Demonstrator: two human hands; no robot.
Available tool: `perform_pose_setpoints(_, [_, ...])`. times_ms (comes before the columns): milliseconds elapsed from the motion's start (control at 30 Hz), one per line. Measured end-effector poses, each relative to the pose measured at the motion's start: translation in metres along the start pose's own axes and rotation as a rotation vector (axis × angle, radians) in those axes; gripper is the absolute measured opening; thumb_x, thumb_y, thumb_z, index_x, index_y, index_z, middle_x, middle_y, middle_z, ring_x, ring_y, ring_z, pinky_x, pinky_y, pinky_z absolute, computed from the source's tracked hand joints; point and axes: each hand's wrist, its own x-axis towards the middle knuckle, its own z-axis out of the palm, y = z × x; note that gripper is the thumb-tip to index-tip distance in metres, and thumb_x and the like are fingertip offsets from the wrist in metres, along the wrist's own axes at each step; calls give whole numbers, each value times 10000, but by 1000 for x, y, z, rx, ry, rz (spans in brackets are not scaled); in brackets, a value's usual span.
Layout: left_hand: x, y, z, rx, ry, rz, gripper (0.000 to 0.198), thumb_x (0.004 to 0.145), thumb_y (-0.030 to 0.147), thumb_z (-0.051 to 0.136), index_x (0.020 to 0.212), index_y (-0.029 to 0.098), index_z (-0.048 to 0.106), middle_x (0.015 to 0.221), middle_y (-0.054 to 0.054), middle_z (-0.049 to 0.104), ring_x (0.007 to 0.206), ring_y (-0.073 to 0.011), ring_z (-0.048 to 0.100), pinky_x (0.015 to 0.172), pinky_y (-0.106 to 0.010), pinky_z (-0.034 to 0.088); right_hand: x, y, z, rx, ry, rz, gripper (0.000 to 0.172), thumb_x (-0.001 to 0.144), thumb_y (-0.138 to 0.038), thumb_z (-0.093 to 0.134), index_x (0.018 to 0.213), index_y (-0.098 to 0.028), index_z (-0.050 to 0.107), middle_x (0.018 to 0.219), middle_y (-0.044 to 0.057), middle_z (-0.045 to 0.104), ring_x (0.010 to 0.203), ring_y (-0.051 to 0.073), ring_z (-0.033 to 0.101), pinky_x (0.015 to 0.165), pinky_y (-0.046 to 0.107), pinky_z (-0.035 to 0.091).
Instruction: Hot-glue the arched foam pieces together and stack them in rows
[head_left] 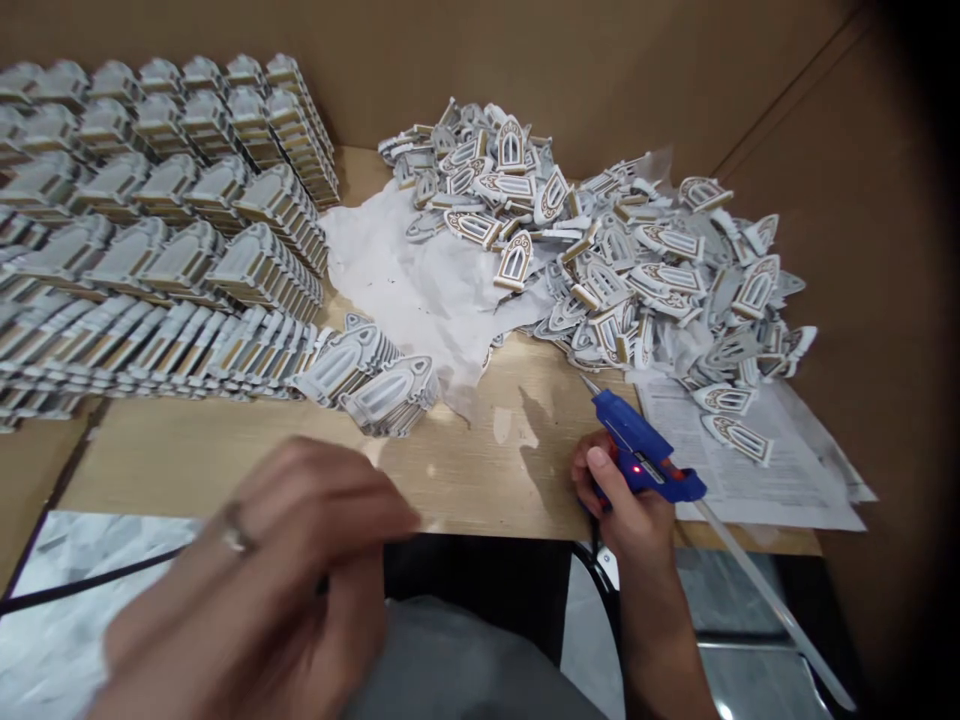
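Observation:
My right hand (626,490) is wrapped around the handle of a blue hot glue gun (645,445), which has a small red light lit. Its nozzle points up and left over the table, and a long clear glue stick (776,605) sticks out of its back. Close to the camera, my left hand (277,570) is blurred, raised before the table's front edge. Its fingers are curled in towards the thumb, and anything between them is hidden. Beyond it, a small leaning stack of white arched window-shaped pieces (394,395) lies on the wooden table (480,470).
Rows of stacked arched pieces (255,265) fill the left side. A loose heap of white and gold window-shaped pieces (645,260) covers the back right. Under parts of it lie a white sheet (405,265) and printed papers (757,495). Brown cardboard walls (600,70) enclose the table.

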Motion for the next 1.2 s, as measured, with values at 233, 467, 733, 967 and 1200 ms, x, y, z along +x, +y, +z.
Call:
perform_pose_setpoints(233, [-16,-4,36,-18,29,32,335,782,-146,516,825,171,616,712,4,599,649,-125,590,570,-285,492,-1,0,0,15,15,-8,183,936,-334,778,879,-215,651,724,-18,606,461,53,454,366,170,284])
perform_pose_setpoints(467, [-9,-24,34,517,332,-31,379,779,135,823,1133,226,722,1120,-113,694,1045,-319,658,913,-544,524,-1,3,0,-7,22,10,218,933,-345,784,865,-207,630,721,-21,588,470,53,450,370,166,288])
perform_pose_setpoints(733, [25,-41,29,602,181,-30,656,787,387,878,1387,330,618,1567,-102,461,1526,-456,329,1259,-694,286,-1,3,-1,-15,8,6,209,947,-349,768,877,-209,629,720,-24,583,473,54,448,374,173,287])
perform_pose_setpoints(967, [33,-48,28,617,5,-53,592,895,415,770,1459,377,595,1658,-56,389,1584,-437,247,1295,-671,219,0,4,0,-12,26,25,217,934,-350,779,869,-206,629,712,-25,588,461,48,437,367,174,273])
perform_pose_setpoints(1200, [36,-47,33,662,-51,-54,423,925,398,713,1342,341,677,1654,-70,409,1584,-454,245,1269,-720,215,0,2,1,-24,13,18,216,945,-359,769,877,-204,634,716,-19,596,450,50,435,370,185,266])
